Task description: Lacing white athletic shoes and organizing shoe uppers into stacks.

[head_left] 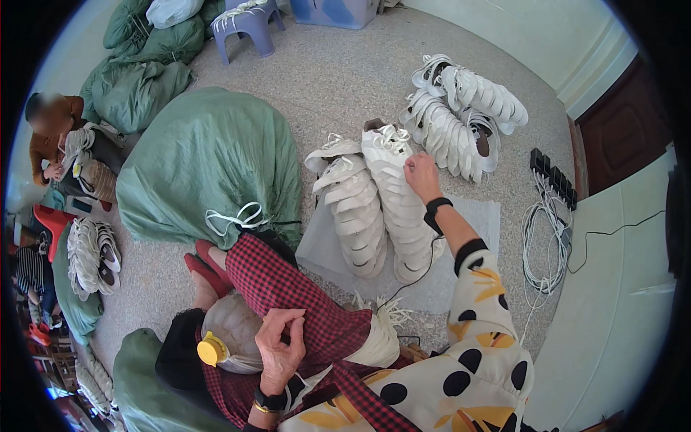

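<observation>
My right hand reaches forward to the right edge of a long row of overlapping white shoe uppers. Its fingers are curled; whether they grip an upper or something small I cannot make out. A shorter row of white uppers lies just left of it, both on a pale sheet. Over my lap, my left hand is pinched closed, and anything between its fingertips is too small to tell. Beside it rests a rounded, greyish form with a yellow cap. A bundle of white threads hangs at my knee.
A big green sack stands ahead on the left. More stacked uppers lie at the far right. Coiled cables and black power sockets are by the right wall. Another person sits working at the far left.
</observation>
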{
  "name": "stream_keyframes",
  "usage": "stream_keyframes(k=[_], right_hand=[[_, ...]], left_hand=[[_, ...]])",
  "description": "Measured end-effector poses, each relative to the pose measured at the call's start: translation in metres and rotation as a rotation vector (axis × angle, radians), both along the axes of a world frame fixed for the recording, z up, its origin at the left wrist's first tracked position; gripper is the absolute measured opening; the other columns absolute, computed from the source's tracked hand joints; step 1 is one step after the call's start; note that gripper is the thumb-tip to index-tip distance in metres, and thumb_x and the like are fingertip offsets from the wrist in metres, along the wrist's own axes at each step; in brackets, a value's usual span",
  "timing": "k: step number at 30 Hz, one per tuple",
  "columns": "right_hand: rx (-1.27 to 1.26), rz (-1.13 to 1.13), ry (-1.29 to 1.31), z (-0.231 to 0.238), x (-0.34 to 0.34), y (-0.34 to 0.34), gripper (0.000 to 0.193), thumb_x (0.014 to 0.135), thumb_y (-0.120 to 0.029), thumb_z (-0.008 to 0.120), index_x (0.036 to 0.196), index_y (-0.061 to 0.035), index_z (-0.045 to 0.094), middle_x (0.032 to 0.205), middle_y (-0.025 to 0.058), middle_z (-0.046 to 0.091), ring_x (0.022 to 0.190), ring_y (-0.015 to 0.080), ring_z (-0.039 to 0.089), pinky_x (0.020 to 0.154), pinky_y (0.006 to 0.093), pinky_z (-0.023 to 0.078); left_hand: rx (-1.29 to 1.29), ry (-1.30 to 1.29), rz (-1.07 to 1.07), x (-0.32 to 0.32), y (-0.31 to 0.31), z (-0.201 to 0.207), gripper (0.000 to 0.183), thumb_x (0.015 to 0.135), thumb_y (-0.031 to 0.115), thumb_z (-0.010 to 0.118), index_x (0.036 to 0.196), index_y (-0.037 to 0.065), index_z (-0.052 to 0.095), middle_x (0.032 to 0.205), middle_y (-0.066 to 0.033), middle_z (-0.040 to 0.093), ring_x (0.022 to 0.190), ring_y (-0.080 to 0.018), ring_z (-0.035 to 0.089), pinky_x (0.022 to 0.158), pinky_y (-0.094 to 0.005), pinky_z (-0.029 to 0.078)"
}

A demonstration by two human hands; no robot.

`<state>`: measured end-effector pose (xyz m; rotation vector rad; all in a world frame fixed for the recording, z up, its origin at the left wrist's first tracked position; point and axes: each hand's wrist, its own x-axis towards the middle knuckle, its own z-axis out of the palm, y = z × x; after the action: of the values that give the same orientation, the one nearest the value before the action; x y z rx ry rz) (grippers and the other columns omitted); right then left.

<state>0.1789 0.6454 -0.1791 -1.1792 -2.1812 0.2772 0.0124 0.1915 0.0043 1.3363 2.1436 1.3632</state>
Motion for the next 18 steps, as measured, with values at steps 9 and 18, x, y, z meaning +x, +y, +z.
stream_keyframes(k=[9,18], right_hand=[[-0.005,0.000,-0.141,-0.043,-0.048,0.065,0.018,0.074,-0.011,0.072,0.090,-0.0049,0.075,0.099,0.0163,0.065,0.105,0.0364,0.058,0.094,0.0467,0.046],[0.185,0.296,-0.201,-0.056,-0.064,0.066,0.033,0.081,-0.013,0.071,0.113,-0.0019,0.068,0.114,0.0196,0.066,0.113,0.0387,0.057,0.100,0.0490,0.045]], left_hand=[[-0.063,-0.047,0.031,0.002,-0.006,0.002,0.013,0.085,-0.004,0.069,0.096,0.003,0.071,0.084,-0.0096,0.066,0.067,-0.0182,0.061,0.061,-0.0281,0.048],[0.038,-0.050,-0.024,-0.010,-0.015,0.002,0.016,0.083,-0.005,0.069,0.097,0.001,0.070,0.090,-0.0142,0.069,0.084,-0.0315,0.068,0.075,-0.0373,0.054]])
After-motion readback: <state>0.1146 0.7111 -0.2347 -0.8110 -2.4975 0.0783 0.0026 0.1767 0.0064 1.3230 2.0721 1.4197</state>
